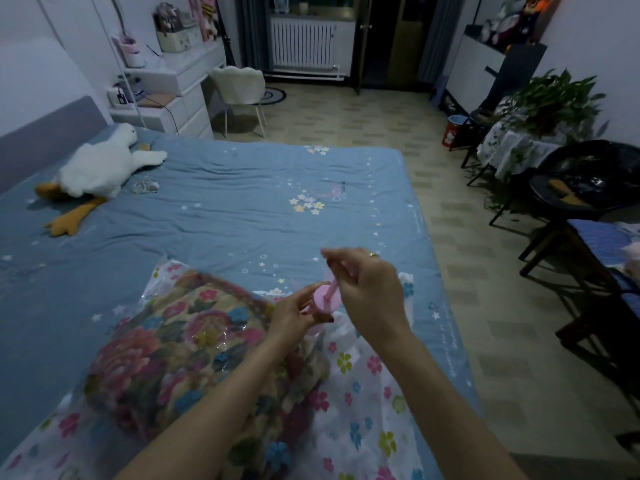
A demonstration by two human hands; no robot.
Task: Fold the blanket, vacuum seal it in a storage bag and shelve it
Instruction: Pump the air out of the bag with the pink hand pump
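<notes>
Blue bed (225,202): left hand (294,315) grips pink pump barrel (327,299) on floral-print clear plastic storage bag (363,393); right hand (367,289) pinches pink plunger rod (333,287) directly above, axis near-vertical.

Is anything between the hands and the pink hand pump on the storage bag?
No. The left hand holds the pink pump body; the right hand pinches its plunger rod. Nothing visible intervenes.

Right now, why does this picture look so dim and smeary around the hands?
Head view: the room is dimly lit with a bluish cast; the right hand on the pink pump is motion-blurred, as is the left hand; the storage bag shows faint glare; the wide lens bends the bed edges.
</notes>
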